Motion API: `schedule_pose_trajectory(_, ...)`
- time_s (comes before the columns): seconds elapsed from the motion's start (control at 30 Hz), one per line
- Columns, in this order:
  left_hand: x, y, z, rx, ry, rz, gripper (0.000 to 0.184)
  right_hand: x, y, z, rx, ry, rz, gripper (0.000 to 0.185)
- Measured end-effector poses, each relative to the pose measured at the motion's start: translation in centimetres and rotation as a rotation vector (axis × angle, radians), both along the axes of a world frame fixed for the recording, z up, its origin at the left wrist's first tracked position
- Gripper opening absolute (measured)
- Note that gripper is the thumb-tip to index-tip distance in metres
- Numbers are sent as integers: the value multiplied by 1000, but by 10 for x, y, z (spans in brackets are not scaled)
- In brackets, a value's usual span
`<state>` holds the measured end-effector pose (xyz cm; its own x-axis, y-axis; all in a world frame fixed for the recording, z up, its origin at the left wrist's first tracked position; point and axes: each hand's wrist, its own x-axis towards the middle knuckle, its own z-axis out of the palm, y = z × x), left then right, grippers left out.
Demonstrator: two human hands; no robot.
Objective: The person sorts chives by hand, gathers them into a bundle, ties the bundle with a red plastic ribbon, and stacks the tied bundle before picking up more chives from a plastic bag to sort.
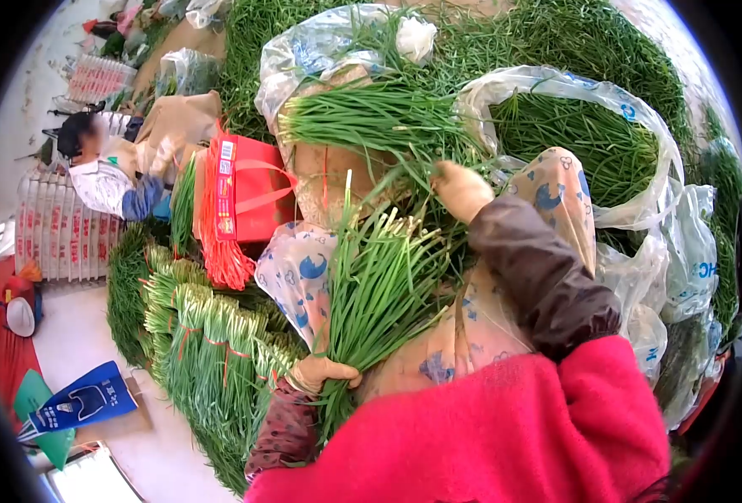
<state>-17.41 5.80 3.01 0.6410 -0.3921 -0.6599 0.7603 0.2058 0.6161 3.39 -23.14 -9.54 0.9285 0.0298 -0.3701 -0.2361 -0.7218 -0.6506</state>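
My left hand [325, 374] is closed around the lower part of a bunch of garlic chives [388, 277], whose cut pale ends point up and away from me. Farther right, my right hand [465, 191] is closed in a pinch beside loose green leaves; what its fingers hold, if anything, is hidden. Just beyond, a thick pile of chives [371, 117] lies across my lap area with its white ends to the left. A patterned apron [480, 310] covers my knees.
An open plastic bag [669, 159] of chives stands at right. Left are a red bag [258, 189] with red ties [227, 260] and tied chive bundles [212, 335]. Loose greens [555, 50] cover the floor behind. Another person [107, 176] sits at far left near stacked white crates [61, 226].
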Motion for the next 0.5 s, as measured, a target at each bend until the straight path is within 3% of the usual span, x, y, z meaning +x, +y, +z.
schedule_pose_trajectory(0.07, -1, 3, 2, 4, 49, -19, 112, 17, -35, -25, 170, 112, -181, 27)
schedule_pose_trajectory(0.13, -2, 7, 0, 19, 58, -38, 113, 33, -64, -35, 665, 210, -634, 21)
schedule_pose_trajectory(0.2, -2, 11, -3, 33, 61, -58, 114, 29, -68, -4, 736, 123, -731, 18)
schedule_pose_trajectory(0.23, -2, 12, -4, 40, 63, -69, 115, 25, -59, 25, 764, 137, -656, 16)
schedule_pose_trajectory(0.27, -1, 12, -5, 46, 67, -81, 116, 21, -56, 23, 755, 114, -414, 20)
schedule_pose_trajectory(0.33, 4, 6, -3, 48, 24, -63, 117, 4, -32, 74, 408, -20, 103, 45)
schedule_pose_trajectory(0.37, 6, 1, -3, 50, -23, -50, 118, -6, -17, 102, 322, -12, 241, 53)
schedule_pose_trajectory(0.4, 6, -2, -5, 49, -21, -57, 118, -8, -5, 111, 215, -172, 505, 58)
schedule_pose_trajectory(0.5, 7, -3, -11, 116, -222, -27, 123, -18, 37, 125, -68, -238, 726, 66)
